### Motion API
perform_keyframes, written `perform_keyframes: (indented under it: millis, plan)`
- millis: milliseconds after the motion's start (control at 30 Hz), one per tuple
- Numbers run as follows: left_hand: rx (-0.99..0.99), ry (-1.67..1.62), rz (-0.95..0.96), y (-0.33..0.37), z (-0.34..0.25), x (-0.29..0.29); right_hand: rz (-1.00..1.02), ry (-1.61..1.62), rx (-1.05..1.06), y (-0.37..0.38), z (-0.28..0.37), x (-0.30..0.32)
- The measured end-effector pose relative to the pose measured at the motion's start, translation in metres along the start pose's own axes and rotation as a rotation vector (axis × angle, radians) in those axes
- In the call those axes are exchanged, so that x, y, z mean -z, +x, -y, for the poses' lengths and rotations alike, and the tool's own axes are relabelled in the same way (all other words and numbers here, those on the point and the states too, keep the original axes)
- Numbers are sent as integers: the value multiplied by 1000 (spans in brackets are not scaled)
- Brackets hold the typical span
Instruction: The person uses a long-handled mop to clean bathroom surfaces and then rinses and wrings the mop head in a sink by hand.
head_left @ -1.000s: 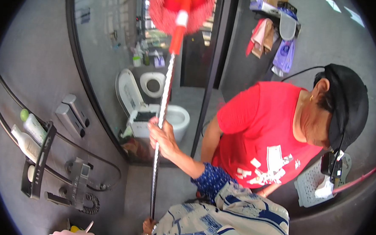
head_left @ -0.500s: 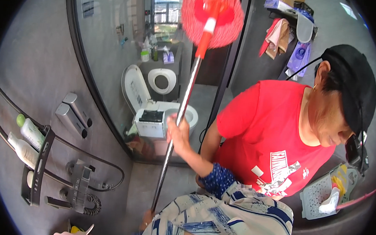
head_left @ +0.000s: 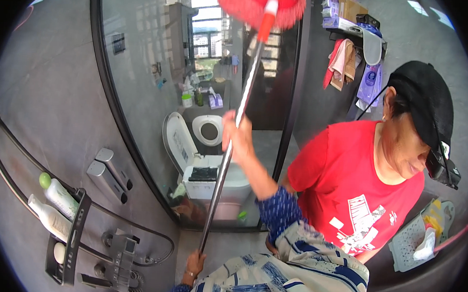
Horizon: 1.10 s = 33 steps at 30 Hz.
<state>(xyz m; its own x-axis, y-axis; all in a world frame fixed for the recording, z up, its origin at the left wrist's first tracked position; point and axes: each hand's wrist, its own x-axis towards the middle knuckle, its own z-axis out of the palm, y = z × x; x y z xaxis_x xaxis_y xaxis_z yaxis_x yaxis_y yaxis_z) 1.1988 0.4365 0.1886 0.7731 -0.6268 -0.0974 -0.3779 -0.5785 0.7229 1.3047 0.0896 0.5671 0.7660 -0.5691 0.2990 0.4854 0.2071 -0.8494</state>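
Note:
A long metal-handled mop (head_left: 221, 182) rises at a slant before me, leaning right toward its top. Its fluffy round red head (head_left: 247, 5) is partly cut off by the upper edge of the view. My right hand (head_left: 238, 138) is wrapped round the middle of the pole, its blue patterned sleeve reaching in from below. Lower down, my left hand (head_left: 193, 263) grips the pole near its bottom end, with a bracelet at the wrist. The pole's lowest tip is hidden behind that hand.
A person (head_left: 356, 184) in a red shirt and black cap stands close on my right. Ahead are a dark-framed glass panel (head_left: 134, 88) and a toilet (head_left: 218, 190). A bottle rack (head_left: 75, 238) and shower fixture (head_left: 124, 262) line the left wall. A basket (head_left: 411, 253) sits at right.
The mop has risen, and its head now runs past the upper edge. Both hands keep their hold, the right one higher. My view has shifted, so the room appears lower.

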Motion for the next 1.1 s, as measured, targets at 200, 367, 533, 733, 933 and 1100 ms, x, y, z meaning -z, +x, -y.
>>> perform_keyframes:
  millis: [200,367,533,733,933,1100]
  plan:
    - [361,68,264,-103,111,-23,-288,-92,-323,-145,-97,12]
    - [342,105,204,-72,108,-18,-209,-115,-216,-117,-80,5]
    - [12,195,-174,31,36,34,-114,-56,22,16,-9,-37]
    - [-28,-2,-236,74,-74,85,-15,-106,140,90,52,-98]
    - [389,85,258,-37,118,5,126,-58,-176,-51,-101,-126]
    - [495,17,354,-99,136,-23,87,-145,-470,-152,-168,-86]
